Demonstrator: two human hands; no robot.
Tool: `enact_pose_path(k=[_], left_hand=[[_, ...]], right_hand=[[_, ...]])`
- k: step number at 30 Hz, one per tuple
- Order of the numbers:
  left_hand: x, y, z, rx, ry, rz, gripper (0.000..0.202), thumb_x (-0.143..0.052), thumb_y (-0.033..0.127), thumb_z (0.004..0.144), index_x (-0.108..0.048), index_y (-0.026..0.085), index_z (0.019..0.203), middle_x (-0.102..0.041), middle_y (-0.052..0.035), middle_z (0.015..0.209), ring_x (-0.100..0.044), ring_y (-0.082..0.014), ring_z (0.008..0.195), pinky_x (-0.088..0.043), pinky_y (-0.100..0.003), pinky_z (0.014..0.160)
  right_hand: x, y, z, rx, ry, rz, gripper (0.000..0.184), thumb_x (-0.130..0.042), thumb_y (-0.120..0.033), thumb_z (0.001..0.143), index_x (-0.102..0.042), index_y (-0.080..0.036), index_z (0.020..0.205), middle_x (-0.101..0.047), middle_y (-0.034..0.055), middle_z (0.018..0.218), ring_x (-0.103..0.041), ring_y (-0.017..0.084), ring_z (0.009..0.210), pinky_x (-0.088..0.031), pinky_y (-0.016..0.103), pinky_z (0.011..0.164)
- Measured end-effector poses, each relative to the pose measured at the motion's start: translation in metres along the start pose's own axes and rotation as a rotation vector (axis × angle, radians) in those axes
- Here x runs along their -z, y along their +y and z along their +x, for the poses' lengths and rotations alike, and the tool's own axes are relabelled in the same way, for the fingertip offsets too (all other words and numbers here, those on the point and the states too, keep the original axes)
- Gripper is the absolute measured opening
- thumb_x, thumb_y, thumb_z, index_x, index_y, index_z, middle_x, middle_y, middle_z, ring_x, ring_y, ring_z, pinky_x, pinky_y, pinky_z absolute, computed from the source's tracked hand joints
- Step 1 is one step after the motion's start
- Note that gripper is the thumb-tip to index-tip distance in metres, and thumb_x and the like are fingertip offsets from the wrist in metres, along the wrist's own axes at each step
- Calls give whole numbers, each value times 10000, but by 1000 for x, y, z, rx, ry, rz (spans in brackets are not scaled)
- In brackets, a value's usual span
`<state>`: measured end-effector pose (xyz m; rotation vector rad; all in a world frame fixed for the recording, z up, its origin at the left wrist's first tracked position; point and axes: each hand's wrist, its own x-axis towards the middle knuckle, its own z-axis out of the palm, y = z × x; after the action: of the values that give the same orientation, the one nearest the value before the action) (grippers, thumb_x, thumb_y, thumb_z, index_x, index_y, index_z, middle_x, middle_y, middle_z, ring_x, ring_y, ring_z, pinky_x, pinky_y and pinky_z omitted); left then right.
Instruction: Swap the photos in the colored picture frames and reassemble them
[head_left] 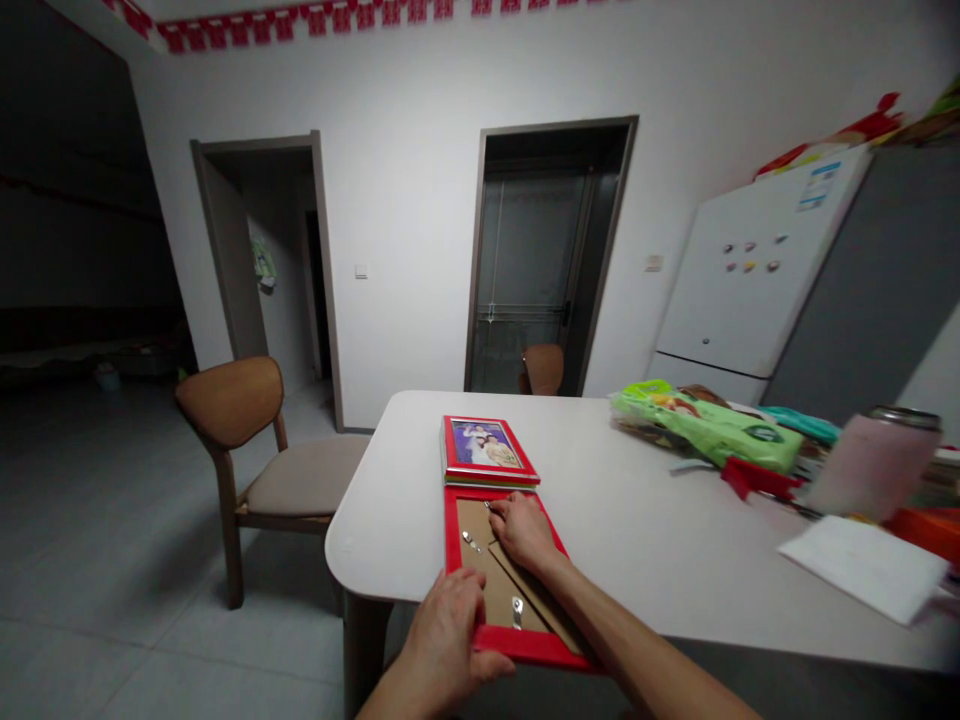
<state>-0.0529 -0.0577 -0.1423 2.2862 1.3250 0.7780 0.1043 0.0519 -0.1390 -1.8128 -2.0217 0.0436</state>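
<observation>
A red picture frame (452, 525) lies face down at the near edge of the white table (637, 520), its brown backing board and small metal clips showing. My left hand (444, 630) grips the frame's near edge, thumb on the red rim. My right hand (525, 530) rests on the backing board near the far end, fingers curled at a metal clip. Just beyond lies a second red frame (487, 450), face up with a photo in it.
A wooden chair (259, 450) stands left of the table. On the right are green packets (705, 425), a pink tumbler (870, 462), a white paper (862, 565) and a red item. A white fridge (757, 280) and two doorways are behind.
</observation>
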Motion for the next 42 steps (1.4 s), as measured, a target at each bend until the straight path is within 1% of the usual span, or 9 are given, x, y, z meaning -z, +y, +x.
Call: enact_pose_path(k=[5,9,16,22,27,30,33,37,42], left_hand=[[1,-1,1,-26,22,-29,723,-788,301,419,-510,115,1059,-524,-140,1109,-457,-265,1038,-367,-382,903],[-2,-4,0,-31,44,-39,740,-790,305,411,-502,124,1068,-532,-129,1092,-465,-263,1021,-379,-384,888],[-3,-8,1,-19,14,-32,635,-774,328,431,-538,160,997,-518,-114,1116,-419,-271,1082,-313,-427,936],[0,-3,1,-20,8,-52,567,-767,265,447,-551,175,963,-551,-85,1060,-424,-255,1076,-340,-399,918],[-2,-5,1,-15,37,-96,708,-779,229,416,-491,166,1059,-531,-87,1067,-437,-246,1048,-348,-383,910],[0,-4,-1,2,27,-165,801,-766,217,440,-401,159,1151,-511,-87,1089,-444,-228,1036,-340,-363,917],[4,-2,-1,47,26,-302,687,-688,223,557,-370,178,1165,-439,-88,1188,-441,-203,1050,-357,-324,902],[9,2,8,114,176,-477,428,-547,183,674,-415,169,1081,-473,-82,1157,-455,-178,1044,-360,-291,890],[18,-8,24,213,345,-757,332,-460,147,669,-427,178,998,-567,-35,997,-543,-152,900,-425,-254,782]], right_hand=[[3,-5,0,2,-21,19,303,-416,-282,742,-613,-244,969,-557,81,931,-478,202,854,-346,295,723],[23,-2,-19,116,-64,124,357,-419,-264,727,-561,-232,1052,-550,70,994,-479,187,916,-353,297,803],[66,8,-74,300,-431,415,246,-566,-224,585,-655,-233,813,-443,55,1172,-402,208,1088,-294,323,919],[47,1,-78,239,-245,404,126,-536,-230,629,-657,-214,664,-498,50,1096,-430,188,1048,-304,307,904],[38,5,-72,162,-144,319,383,-547,-296,623,-584,-200,991,-500,89,1106,-455,204,1003,-333,302,865],[37,7,-68,140,-130,244,375,-515,-270,628,-583,-195,989,-568,80,982,-492,198,919,-353,287,815],[39,7,-63,101,-101,219,396,-492,-203,599,-584,-179,983,-585,76,955,-497,190,908,-358,269,798],[53,-3,-56,85,-63,180,361,-495,-207,589,-610,-183,930,-600,71,921,-505,197,886,-365,279,792],[69,-41,-55,156,-28,253,331,-523,-248,610,-611,-191,924,-597,64,930,-502,196,890,-376,280,794]])
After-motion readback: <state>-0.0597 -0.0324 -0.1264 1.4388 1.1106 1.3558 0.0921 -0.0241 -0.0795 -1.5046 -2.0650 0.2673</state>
